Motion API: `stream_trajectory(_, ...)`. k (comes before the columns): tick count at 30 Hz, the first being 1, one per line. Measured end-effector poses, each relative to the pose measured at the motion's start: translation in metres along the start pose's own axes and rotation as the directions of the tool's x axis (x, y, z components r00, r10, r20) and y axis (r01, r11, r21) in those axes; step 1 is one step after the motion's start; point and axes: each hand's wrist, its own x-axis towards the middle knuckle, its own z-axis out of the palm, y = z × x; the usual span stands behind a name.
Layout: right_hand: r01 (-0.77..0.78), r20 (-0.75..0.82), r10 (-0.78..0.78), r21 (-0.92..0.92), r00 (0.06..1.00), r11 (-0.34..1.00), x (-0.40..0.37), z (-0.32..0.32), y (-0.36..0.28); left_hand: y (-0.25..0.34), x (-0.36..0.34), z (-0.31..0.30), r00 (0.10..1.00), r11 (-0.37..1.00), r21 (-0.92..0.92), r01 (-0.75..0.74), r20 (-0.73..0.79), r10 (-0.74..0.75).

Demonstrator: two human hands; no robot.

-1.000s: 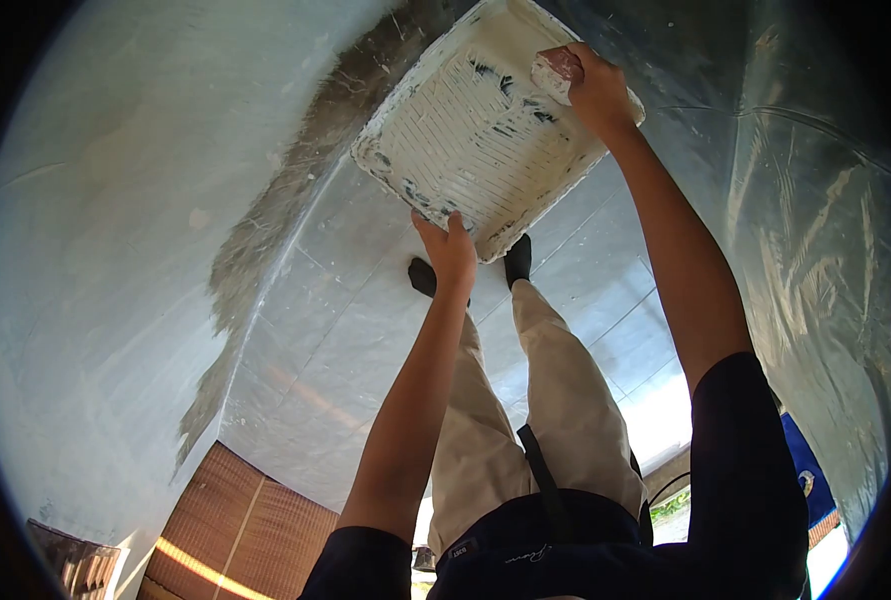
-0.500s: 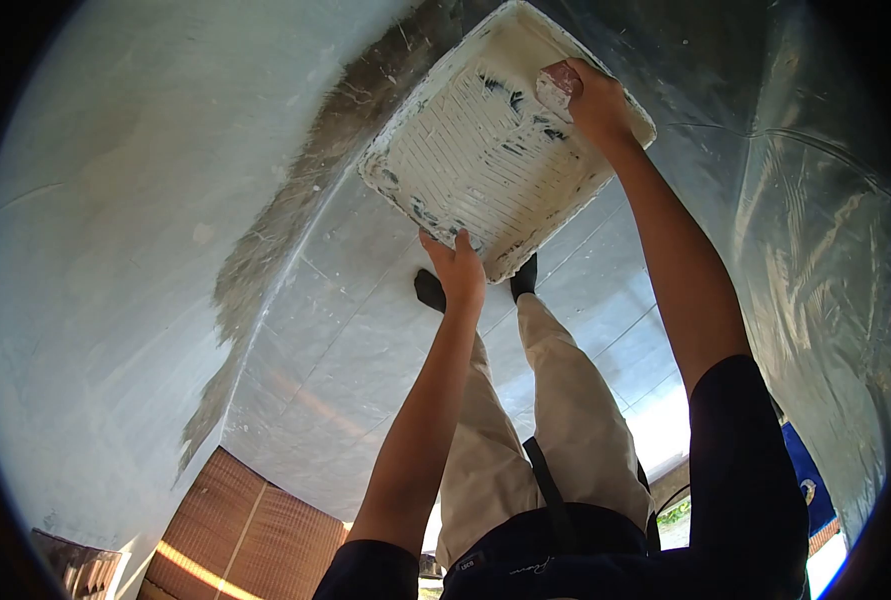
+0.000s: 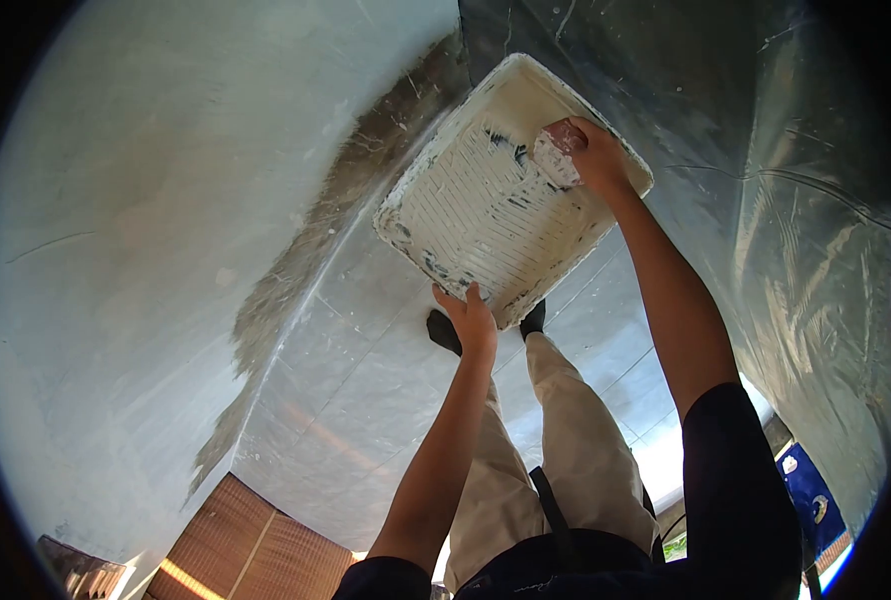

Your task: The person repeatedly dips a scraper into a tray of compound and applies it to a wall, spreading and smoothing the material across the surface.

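A cream-coated paint tray [image 3: 475,215] with a ribbed slope hangs tilted in front of me, dark patches showing through its paint. My left hand [image 3: 473,322] grips the tray's near edge, thumb over the rim. At the tray's right side, my right hand [image 3: 602,160] is closed around what looks like a wide paintbrush [image 3: 557,155], reddish-brown on top and caked with white paint lower down. This brush lies over the inside of the tray. Whether the right fingers also clasp the rim is hidden.
On the left rises a pale wall [image 3: 135,250] with an unpainted dark strip [image 3: 310,240] along its foot. Grey floor tiles [image 3: 335,380] lie below my feet. Clear plastic sheeting [image 3: 805,270] hangs on the right. A woven brown panel [image 3: 255,540] stands at bottom left.
The tray and both hands sit lower in view, and the tray has drawn slightly toward my body. Wall and feet have shifted down too, as my head has moved. Both grips stay the same.
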Motion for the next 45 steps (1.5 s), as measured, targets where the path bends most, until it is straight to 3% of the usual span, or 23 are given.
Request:
stream_trajectory(6,-0.043,0.079,0.035,0.096,0.996,0.994,-0.001,0.004,0.006,-0.006,0.003,-0.003,0.998,0.999,0.023,0.041,-0.052,-0.04)
stream_trajectory(12,0.012,0.016,-0.016,0.198,1.0,0.98,-0.006,0.006,0.015,-0.002,0.004,-0.001,1.0,0.998,0.056,-0.025,-0.016,0.026)
stream_trajectory(19,0.021,0.046,-0.024,0.072,0.999,0.997,-0.002,0.011,0.007,0.0,0.009,0.0,1.0,1.0,0.026,-0.003,-0.014,0.003)
stream_trajectory(21,-0.023,0.142,0.0,0.16,0.99,0.987,0.001,0.01,0.004,0.003,0.01,0.0,1.0,1.0,0.016,-0.024,-0.008,0.024)
stream_trajectory(24,-0.016,0.161,-0.013,0.174,0.987,0.985,-0.004,0.02,0.004,0.011,0.006,0.001,1.0,1.0,-0.018,0.018,-0.018,-0.018)
stream_trajectory(31,-0.093,0.159,0.056,0.234,0.986,0.968,-0.028,0.032,-0.005,0.0,0.02,-0.031,0.995,0.997,0.05,-0.056,-0.079,0.06)
stream_trajectory(33,-0.246,0.301,0.13,0.388,0.945,0.888,-0.038,0.032,-0.014,0.009,0.021,-0.048,0.991,0.984,0.137,-0.113,-0.061,0.123)
stream_trajectory(34,-0.234,0.297,0.116,0.401,0.948,0.886,-0.043,0.035,-0.02,0.017,0.021,-0.057,0.988,0.982,0.136,-0.13,-0.065,0.14)
stream_trajectory(36,-0.39,0.362,0.189,0.636,0.913,0.666,-0.053,0.04,-0.035,0.035,0.02,-0.072,0.974,0.952,0.218,-0.214,-0.025,0.224)
stream_trajectory(40,-0.463,0.474,0.117,0.727,0.872,0.507,-0.068,0.033,-0.086,0.081,0.021,-0.1,0.914,0.854,0.344,-0.39,0.03,0.405)
stream_trajectory(42,-0.521,0.527,0.087,0.777,0.845,0.353,-0.072,0.04,-0.112,0.114,0.018,-0.113,0.806,0.667,0.489,-0.562,0.144,0.574)
stream_trajectory(43,-0.532,0.545,0.054,0.786,0.837,0.315,-0.074,0.036,-0.134,0.132,0.017,-0.119,0.785,0.652,0.484,-0.584,0.131,0.605)
stream_trajectory(44,-0.51,0.532,0.017,0.8,0.846,0.315,-0.077,0.03,-0.155,0.149,0.015,-0.125,0.707,0.535,0.535,-0.654,0.179,0.685)
stream_trajectory(45,-0.543,0.559,-0.004,0.808,0.829,0.231,-0.081,0.022,-0.179,0.167,0.013,-0.13,0.621,0.408,0.578,-0.707,0.229,0.75)
